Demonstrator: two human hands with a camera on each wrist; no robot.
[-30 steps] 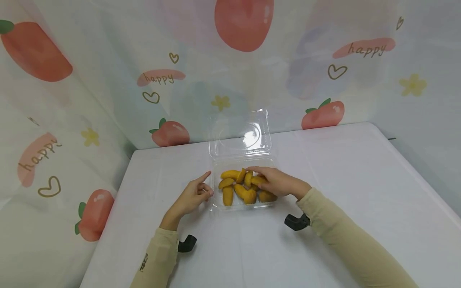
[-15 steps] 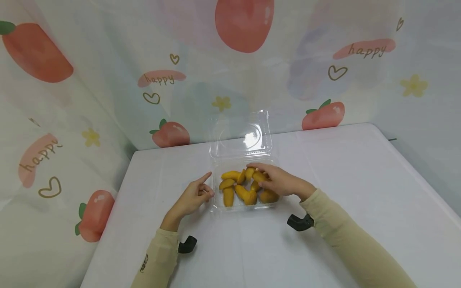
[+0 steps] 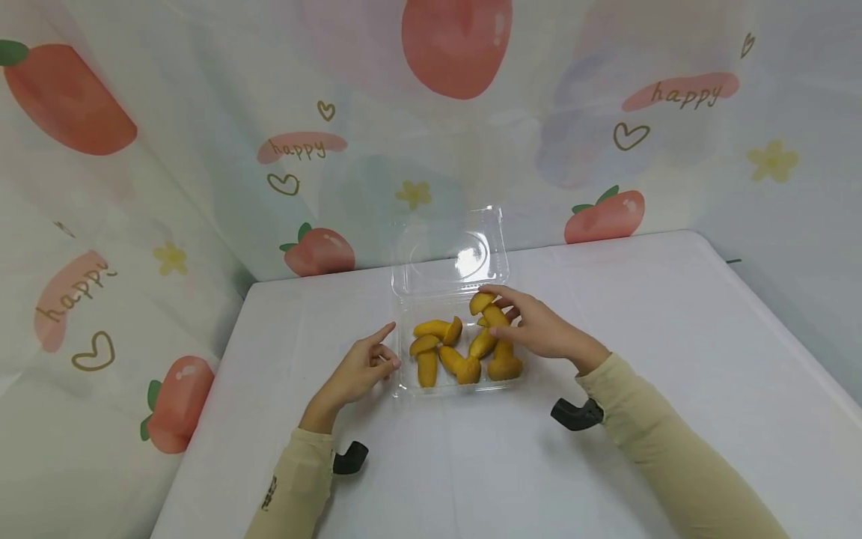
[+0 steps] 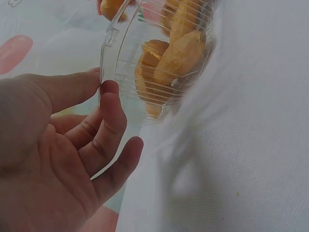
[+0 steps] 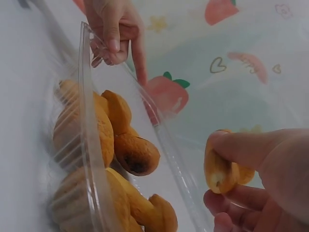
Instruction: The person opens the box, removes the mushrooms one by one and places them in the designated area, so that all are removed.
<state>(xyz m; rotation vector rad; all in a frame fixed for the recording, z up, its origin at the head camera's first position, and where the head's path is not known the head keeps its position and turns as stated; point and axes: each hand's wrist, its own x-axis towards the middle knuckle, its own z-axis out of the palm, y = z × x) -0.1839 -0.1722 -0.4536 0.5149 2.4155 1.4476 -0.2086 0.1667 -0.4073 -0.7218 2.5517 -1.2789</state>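
Observation:
A clear plastic clamshell box [image 3: 431, 308] stands on the table with its lid raised at the back. Several yellow-brown mushrooms lie inside, among them one mushroom [image 3: 427, 367] at the left and another mushroom [image 3: 503, 365] at the front right. My left hand [image 3: 360, 368] pinches the box's left rim, the index finger stretched along it, as the left wrist view shows. Thumb and fingers of my right hand [image 3: 542, 329] grip a mushroom [image 5: 219, 166] above the box's right part. In the right wrist view its stem end faces the camera, and the fingers hide part of it.
The transparent lid [image 3: 438, 273] leans upright near the patterned backdrop [image 3: 377, 67]. White cloth covers the table [image 3: 444, 464]. A dark curved piece [image 3: 350, 458] sits by the left wrist, a similar piece [image 3: 575, 414] by the right.
My right hand has lifted a mushroom from the others and moved slightly right and back with it. The mushrooms beneath now show more. My left hand has stayed at the rim.

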